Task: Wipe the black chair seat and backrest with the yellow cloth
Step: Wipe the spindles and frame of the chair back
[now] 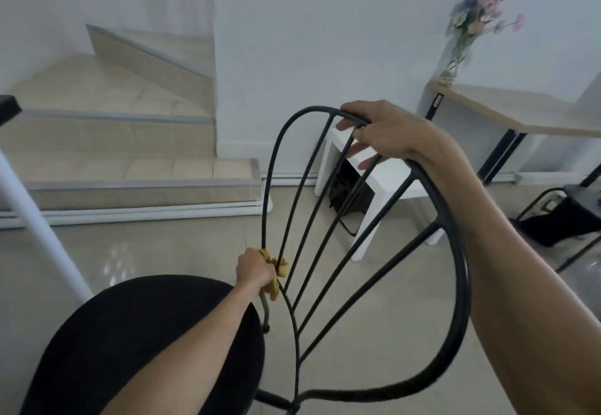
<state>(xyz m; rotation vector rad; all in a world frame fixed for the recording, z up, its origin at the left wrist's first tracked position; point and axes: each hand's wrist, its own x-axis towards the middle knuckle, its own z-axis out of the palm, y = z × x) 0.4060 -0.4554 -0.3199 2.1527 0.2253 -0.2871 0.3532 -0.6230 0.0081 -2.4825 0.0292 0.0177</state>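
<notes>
The black chair is tipped toward me. Its round black seat (130,333) fills the lower left. Its backrest (461,284) is a black metal hoop with several thin bars fanning up from the base. My left hand (255,270) is shut on the crumpled yellow cloth (278,273), pressed around the lower part of the leftmost bars. My right hand (383,133) grips the top of the hoop, fingers curled over the rail.
Tiled stairs (130,154) rise at the left behind the chair. A small white side table (383,183) stands against the wall. A wooden table (520,112) with a vase of flowers (471,34) is at the right, another black chair (566,216) beneath it. A white pole (35,213) leans at far left.
</notes>
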